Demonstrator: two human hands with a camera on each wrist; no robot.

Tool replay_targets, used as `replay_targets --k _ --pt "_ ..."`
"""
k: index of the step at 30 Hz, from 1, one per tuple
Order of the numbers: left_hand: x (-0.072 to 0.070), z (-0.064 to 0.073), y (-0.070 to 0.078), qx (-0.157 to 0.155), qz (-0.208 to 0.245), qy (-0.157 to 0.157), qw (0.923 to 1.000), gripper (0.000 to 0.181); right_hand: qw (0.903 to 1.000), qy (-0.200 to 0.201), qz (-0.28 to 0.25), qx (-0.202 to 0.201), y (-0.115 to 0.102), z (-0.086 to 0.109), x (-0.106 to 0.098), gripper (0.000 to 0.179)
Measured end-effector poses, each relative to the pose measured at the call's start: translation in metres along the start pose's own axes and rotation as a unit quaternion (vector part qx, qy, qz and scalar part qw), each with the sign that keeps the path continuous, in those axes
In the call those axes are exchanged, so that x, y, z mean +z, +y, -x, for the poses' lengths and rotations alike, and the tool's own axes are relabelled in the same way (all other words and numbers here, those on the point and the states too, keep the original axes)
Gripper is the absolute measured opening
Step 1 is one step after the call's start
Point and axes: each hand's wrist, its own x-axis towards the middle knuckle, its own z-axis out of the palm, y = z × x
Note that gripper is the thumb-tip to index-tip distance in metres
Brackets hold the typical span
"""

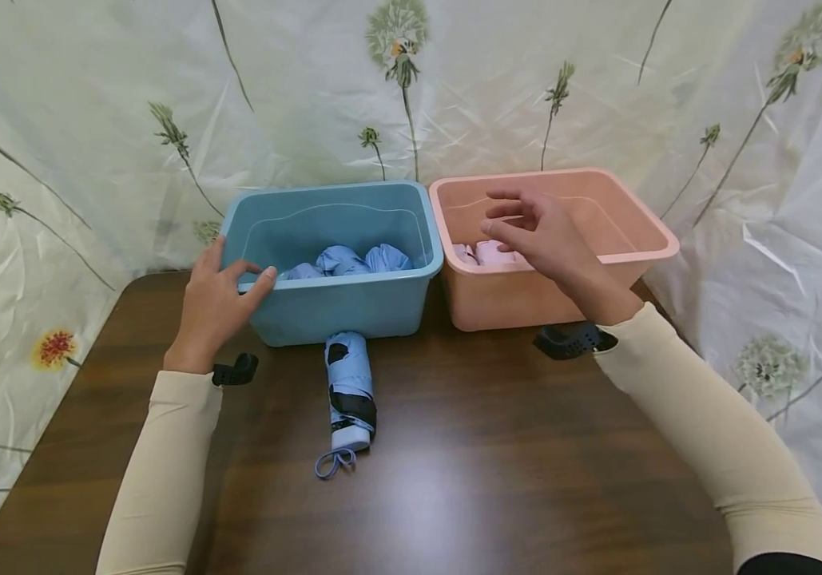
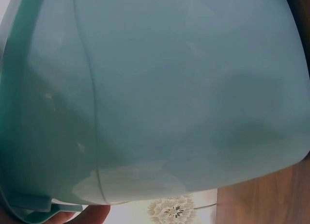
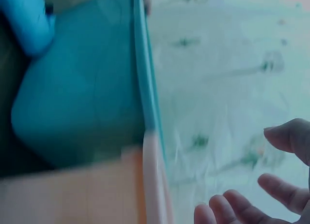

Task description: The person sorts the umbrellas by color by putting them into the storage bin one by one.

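Observation:
My left hand (image 1: 220, 303) holds the front left corner of a blue plastic bin (image 1: 342, 307), its fingers at the rim. In the left wrist view, the bin's wall (image 2: 184, 103) fills most of the picture, with fingertips (image 2: 97, 214) below the rim. My right hand (image 1: 536, 235) hovers over a peach bin (image 1: 526, 299), fingers loosely bent and holding nothing. Blue folded bundles (image 1: 342, 261) lie inside the blue bin, and pale pink items (image 1: 491, 253) sit in the peach one. A folded blue umbrella (image 1: 349, 379) with a cord loop lies before the blue bin.
Both bins stand side by side at the back of a dark brown wooden table (image 1: 418, 479). Behind it hangs a dandelion-print sheet (image 1: 310, 96). Black straps (image 1: 569, 341) show at both wrists.

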Motion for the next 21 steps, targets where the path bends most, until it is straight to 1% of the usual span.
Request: replay_targets --k 4,9,15,18,21 --pt "-0.001 0.000 0.000 0.003 0.000 0.003 1.0000 0.058 0.9994 -0.020 -0.022 -0.020 -0.010 0.009 0.020 0.050" --pt "0.000 0.001 -0.001 0.007 0.004 0.006 0.9999 0.056 0.9963 -0.063 -0.036 -0.047 -0.018 0.024 0.049 0.047" --pt "0.000 0.000 -0.003 0.007 0.011 0.007 0.9999 0.055 0.9858 -0.135 -0.057 -0.081 -0.020 0.039 0.092 0.042" --pt "0.000 -0.001 -0.004 0.007 0.010 0.009 0.9999 0.055 0.9811 -0.166 -0.056 -0.083 -0.016 0.041 0.112 0.040" --pt "0.000 -0.001 -0.006 0.008 0.012 0.009 0.9999 0.054 0.9791 -0.183 -0.049 -0.073 -0.009 0.040 0.133 0.038"
